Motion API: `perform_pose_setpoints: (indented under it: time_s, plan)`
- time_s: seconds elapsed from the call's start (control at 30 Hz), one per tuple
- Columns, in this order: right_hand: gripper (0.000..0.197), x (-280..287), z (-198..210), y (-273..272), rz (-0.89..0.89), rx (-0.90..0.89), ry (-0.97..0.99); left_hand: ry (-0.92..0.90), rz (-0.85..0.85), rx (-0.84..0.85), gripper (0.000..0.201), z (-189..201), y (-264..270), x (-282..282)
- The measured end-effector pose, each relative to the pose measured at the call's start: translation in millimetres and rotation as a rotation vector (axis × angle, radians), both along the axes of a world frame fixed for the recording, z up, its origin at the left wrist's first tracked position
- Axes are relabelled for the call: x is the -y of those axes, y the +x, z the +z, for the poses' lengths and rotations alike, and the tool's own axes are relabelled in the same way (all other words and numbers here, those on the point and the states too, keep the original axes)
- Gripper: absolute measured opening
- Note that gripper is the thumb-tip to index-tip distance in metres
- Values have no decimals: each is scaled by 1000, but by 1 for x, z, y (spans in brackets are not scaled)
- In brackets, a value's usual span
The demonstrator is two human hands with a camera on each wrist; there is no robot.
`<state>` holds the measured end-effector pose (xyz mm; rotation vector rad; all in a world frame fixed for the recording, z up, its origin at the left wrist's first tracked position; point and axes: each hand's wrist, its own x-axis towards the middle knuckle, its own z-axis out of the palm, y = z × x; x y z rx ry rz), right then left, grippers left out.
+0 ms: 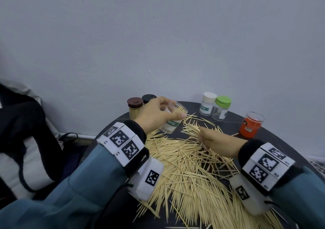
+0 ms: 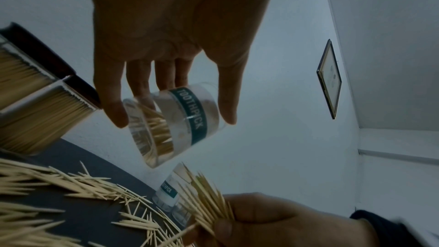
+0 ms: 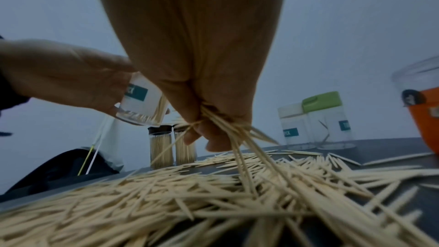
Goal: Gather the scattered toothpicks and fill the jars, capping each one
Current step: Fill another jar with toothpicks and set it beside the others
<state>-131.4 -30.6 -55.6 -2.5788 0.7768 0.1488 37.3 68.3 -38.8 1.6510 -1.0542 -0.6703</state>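
My left hand grips a clear uncapped jar with a teal label, tilted above the table with some toothpicks inside; the jar shows between thumb and fingers in the left wrist view. Just right of it and lower, my right hand pinches a bundle of toothpicks whose tips point toward the jar's mouth. In the right wrist view the bundle sticks out of my curled fingers over the heap. A big heap of loose toothpicks covers the dark round table.
Two full jars with dark caps stand at the back left. A white-capped jar and a green-capped jar stand at the back. An orange open jar is at the right. A dark bag lies left of the table.
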Motion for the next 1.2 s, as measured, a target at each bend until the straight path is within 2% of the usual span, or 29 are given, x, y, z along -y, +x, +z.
perform_pose_setpoints:
  time_s: [0.17,0.27,0.37,0.53,0.73,0.8,0.93,1.0,1.1,1.2]
  plan:
    - [15,3,6,-7,-27,-35,-12,-6,-16,2,64,2,-1,-2]
    - [20,7,6,-8,-79,17,104,-12,-20,-11,72,1,-3,-2]
    - [26,13,1,-8,-107,169,250,-2,-20,8,65,0,-4,-4]
    - [21,16,8,-5,-173,524,519,-13,-21,20,58,-1,-5,-4]
    - [27,20,20,-3,-277,739,681,4,-41,26,52,-2,-9,-4]
    - [28,21,25,-5,-269,706,621,3,-60,44,49,-3,-12,-4]
    - [19,18,32,-13,-99,278,125,43,-89,127,45,-6,-16,-4]
    - [16,12,34,-12,-44,186,-12,74,-124,149,47,-8,-17,-3]
    - [11,3,38,-8,0,148,-47,105,-187,165,56,-8,-20,-3]
    - [12,6,36,-6,-34,281,83,114,-202,165,61,-7,-21,-4]
